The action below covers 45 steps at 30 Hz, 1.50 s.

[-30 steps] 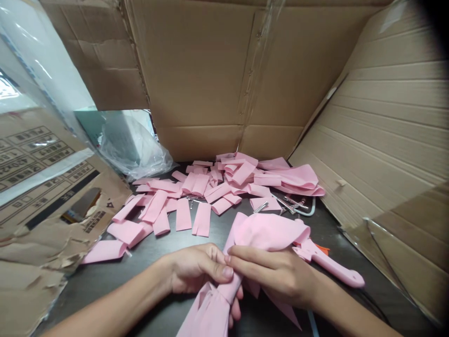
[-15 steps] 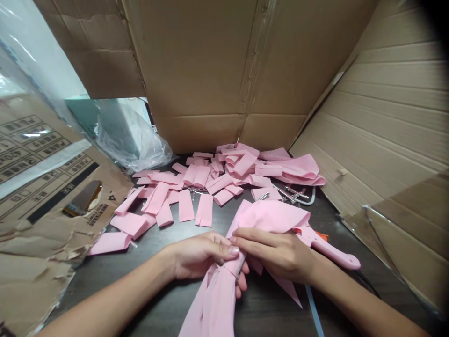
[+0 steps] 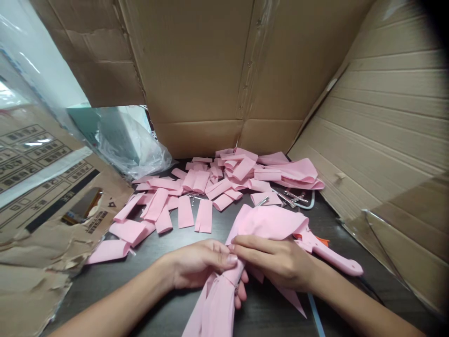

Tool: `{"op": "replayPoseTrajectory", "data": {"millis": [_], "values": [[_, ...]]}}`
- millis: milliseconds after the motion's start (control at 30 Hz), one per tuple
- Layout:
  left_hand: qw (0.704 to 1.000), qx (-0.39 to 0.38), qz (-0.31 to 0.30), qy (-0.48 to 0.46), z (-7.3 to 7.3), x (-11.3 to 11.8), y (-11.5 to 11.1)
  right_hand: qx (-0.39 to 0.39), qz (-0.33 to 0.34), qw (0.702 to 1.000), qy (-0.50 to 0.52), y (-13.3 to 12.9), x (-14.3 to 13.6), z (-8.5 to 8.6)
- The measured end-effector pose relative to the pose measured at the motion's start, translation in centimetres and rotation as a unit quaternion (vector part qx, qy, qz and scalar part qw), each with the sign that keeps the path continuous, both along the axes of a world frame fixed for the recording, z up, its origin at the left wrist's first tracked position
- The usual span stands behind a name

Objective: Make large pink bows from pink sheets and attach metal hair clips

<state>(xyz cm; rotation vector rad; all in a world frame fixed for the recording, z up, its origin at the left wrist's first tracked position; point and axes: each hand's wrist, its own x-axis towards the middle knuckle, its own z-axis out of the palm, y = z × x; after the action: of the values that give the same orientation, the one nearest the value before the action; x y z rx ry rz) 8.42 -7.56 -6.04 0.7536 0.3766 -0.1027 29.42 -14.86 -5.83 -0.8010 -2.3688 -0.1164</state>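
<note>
A large pink fabric bow [image 3: 268,220] is gathered at its middle, with tails hanging toward me and to the right. My left hand [image 3: 206,262] is closed round the gathered middle, thumb on top and fingertips curled beneath. From the other side my right hand [image 3: 280,260] grips the same bow, its fingers pressed together near the left thumb; its own thumb is hidden. A narrow pink band wraps the middle under the left thumb. Just past the right hand lies a pink glue gun [image 3: 336,257] with an orange part, partly covered by the bow.
Many folded pink fabric strips [image 3: 185,211] lie scattered across the dark table [image 3: 157,299]. Silver metal clips [image 3: 294,196] sit at the right back. Cardboard walls [image 3: 196,70] enclose the back and right. A torn carton [image 3: 42,187] and clear plastic bag [image 3: 140,145] stand left.
The view has shifted slightly, so the table and hands appear a little lower. Both hands keep their hold on the bow, with hardly any change of grip.
</note>
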Motion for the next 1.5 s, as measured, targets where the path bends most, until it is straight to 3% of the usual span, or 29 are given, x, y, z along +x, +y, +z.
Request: {"op": "replayPoseTrajectory", "data": {"millis": [467, 1033, 1500], "values": [[0.999, 0.025, 0.021, 0.015, 0.5, -0.5, -0.2, -0.040, 0.073, 0.995, 0.058, 1.1, -0.2, -0.1], [0.996, 0.081, 0.033, 0.031, 0.8, 0.0, 1.3, 0.064, -0.004, 0.998, -0.005, 2.0, 0.7, -0.4], [0.997, 0.071, 0.020, 0.030, 0.8, -0.9, 1.7, 0.039, 0.004, 0.999, -0.030, 1.9, -0.1, -0.1]]}}
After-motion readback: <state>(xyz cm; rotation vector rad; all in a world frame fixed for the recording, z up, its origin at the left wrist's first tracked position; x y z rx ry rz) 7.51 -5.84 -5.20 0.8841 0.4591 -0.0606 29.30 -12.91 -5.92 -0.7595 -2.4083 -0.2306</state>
